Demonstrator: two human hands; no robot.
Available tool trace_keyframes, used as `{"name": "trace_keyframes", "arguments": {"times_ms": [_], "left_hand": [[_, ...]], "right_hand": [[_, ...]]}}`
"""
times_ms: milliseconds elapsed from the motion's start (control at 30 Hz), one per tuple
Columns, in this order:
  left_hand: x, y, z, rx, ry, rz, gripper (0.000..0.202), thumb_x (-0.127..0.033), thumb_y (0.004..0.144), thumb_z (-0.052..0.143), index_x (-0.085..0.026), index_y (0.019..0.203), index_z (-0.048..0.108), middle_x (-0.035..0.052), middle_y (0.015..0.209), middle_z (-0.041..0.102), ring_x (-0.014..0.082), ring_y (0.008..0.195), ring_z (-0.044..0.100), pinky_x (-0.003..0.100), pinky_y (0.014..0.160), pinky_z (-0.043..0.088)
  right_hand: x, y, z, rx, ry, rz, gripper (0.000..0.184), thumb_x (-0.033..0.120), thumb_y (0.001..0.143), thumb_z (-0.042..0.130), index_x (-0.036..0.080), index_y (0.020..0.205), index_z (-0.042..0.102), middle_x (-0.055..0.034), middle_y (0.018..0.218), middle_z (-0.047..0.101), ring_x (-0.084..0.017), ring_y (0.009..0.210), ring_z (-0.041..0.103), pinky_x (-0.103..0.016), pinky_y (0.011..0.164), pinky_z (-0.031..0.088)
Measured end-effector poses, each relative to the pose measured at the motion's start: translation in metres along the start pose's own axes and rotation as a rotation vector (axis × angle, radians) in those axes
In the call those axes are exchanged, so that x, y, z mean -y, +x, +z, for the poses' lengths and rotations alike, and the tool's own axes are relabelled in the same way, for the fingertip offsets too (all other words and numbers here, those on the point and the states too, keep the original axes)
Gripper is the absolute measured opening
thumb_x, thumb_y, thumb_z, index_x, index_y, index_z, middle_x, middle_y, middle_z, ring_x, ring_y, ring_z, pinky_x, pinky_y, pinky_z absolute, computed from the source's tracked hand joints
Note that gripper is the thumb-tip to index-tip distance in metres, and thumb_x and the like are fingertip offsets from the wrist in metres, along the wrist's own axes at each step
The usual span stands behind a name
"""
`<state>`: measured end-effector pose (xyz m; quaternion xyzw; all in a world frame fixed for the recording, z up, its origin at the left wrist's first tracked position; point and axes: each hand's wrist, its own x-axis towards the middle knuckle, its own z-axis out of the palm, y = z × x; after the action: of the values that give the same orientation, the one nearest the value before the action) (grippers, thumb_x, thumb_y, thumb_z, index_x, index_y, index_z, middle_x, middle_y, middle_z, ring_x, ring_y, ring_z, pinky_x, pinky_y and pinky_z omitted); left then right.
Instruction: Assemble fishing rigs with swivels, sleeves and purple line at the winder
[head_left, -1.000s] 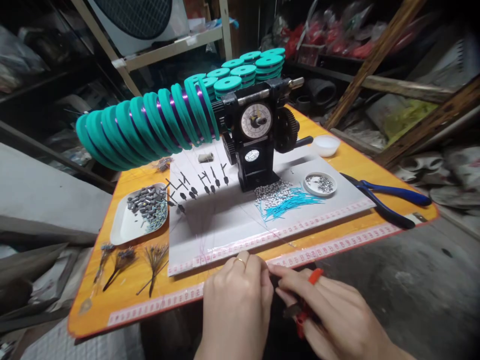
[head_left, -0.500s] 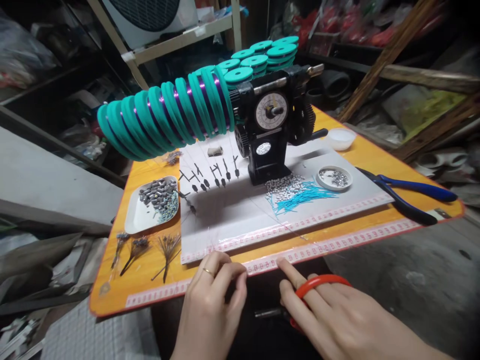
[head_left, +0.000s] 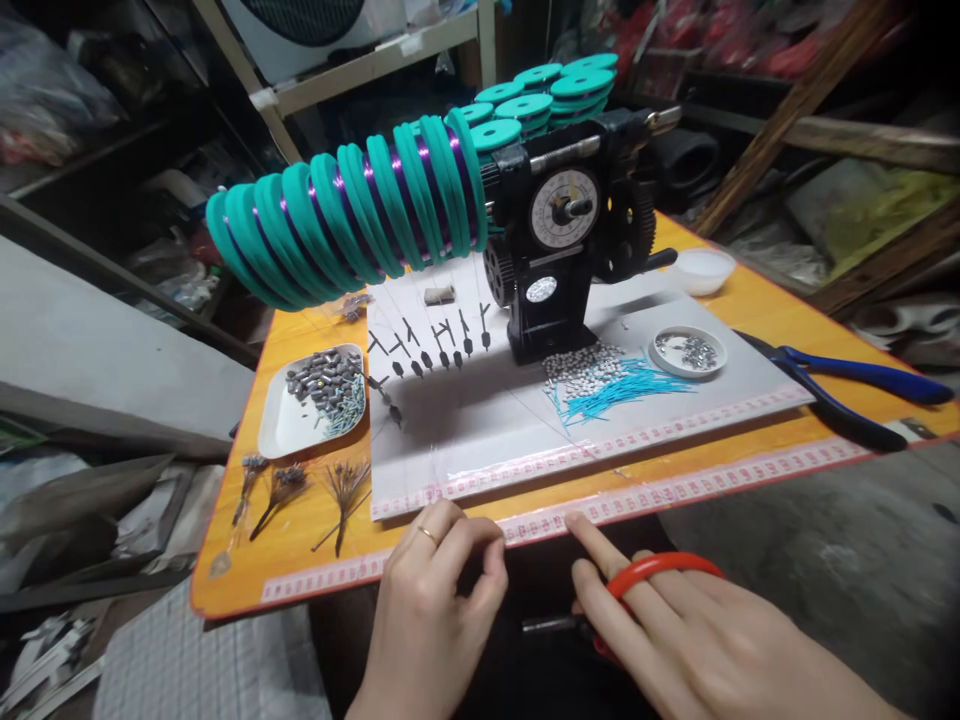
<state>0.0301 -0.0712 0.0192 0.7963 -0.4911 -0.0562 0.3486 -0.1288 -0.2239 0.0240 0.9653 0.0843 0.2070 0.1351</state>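
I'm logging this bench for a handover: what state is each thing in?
Left hand: pinched, contents unclear.
Right hand: gripping, forefinger extended.
Red-handled tool: held, jaw opening unclear.
Blue-handled pliers: lying down, handles spread.
Row of teal spools: mounted, wound with purple line.
White tray: uncovered, partly filled.
Round dish: uncovered, partly filled.
Blue strips: loose, piled.

Along the front edge of the table (head_left: pixel 285 555) runs a pink measuring tape (head_left: pixel 660 496), its red figures too blurred to read; a second tape (head_left: pixel 637 434) lines the front edge of the white board (head_left: pixel 480 430), just as illegible. Up on the black machine (head_left: pixel 551 320), the round dial (head_left: pixel 551 215) shows rings of tiny unreadable marks, and below it a silvery oval label (head_left: pixel 541 290) yields no words.
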Motion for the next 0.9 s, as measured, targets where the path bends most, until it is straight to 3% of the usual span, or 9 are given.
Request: {"name": "trace_keyframes", "arguments": {"times_ms": [400,533,633,733,800,900], "left_hand": [[-0.002,-0.001,0.006,-0.015,0.084,-0.03,0.015,-0.008,0.089,0.054,-0.021,0.087,0.061,0.0012,0.08,0.057,0.0172,0.074,0.056,0.03,0.067,0.046],[-0.006,-0.001,0.007,-0.05,0.114,-0.024,0.014,-0.007,0.088,0.055,-0.021,0.086,0.06,0.0008,0.081,0.057,0.0164,0.075,0.056,0.03,0.067,0.046],[-0.014,-0.005,0.007,-0.182,0.01,0.023,0.017,-0.004,0.085,0.057,-0.021,0.087,0.06,0.0008,0.087,0.058,0.0143,0.079,0.058,0.028,0.072,0.048],[-0.022,-0.012,0.01,-0.325,-0.142,0.032,0.019,-0.003,0.083,0.058,-0.022,0.086,0.06,0.0009,0.091,0.059,0.0157,0.092,0.061,0.03,0.082,0.05],[-0.026,-0.016,0.013,-0.364,-0.185,0.007,0.02,-0.003,0.083,0.058,-0.023,0.086,0.061,0.0004,0.089,0.062,0.0189,0.1,0.06,0.036,0.091,0.049],[-0.029,-0.022,0.017,-0.357,-0.174,-0.022,0.021,-0.004,0.082,0.059,-0.025,0.086,0.06,-0.0017,0.084,0.066,0.0214,0.104,0.06,0.044,0.097,0.047]], "right_hand": [[-0.002,0.002,-0.003,0.028,0.036,-0.002,0.045,-0.004,0.081,0.028,0.01,0.101,0.066,-0.0209,0.105,0.075,-0.022,0.051,0.068,-0.034,0.048,0.047],[-0.006,-0.007,-0.003,-0.043,0.209,0.139,0.041,-0.001,0.089,0.027,0.009,0.115,0.057,-0.0177,0.102,0.077,-0.02,0.061,0.073,-0.031,0.055,0.053],[0.003,-0.013,0.0,-0.113,0.525,0.3,0.024,0.01,0.097,0.037,0.013,0.114,0.053,-0.0101,0.09,0.079,-0.018,0.062,0.073,-0.027,0.057,0.054],[0.022,-0.01,0.007,0.137,0.966,0.498,0.004,0.021,0.096,0.052,0.022,0.093,0.053,0.0022,0.068,0.071,-0.014,0.054,0.068,-0.021,0.052,0.049],[0.034,-0.006,0.012,0.289,1.128,0.583,0.01,0.024,0.094,0.057,0.023,0.086,0.052,0.0039,0.066,0.069,-0.014,0.053,0.065,-0.021,0.051,0.047],[0.042,-0.001,0.014,0.315,1.189,0.604,0.015,0.033,0.097,0.054,0.024,0.086,0.052,0.0022,0.069,0.068,-0.015,0.056,0.064,-0.023,0.054,0.045]]}}
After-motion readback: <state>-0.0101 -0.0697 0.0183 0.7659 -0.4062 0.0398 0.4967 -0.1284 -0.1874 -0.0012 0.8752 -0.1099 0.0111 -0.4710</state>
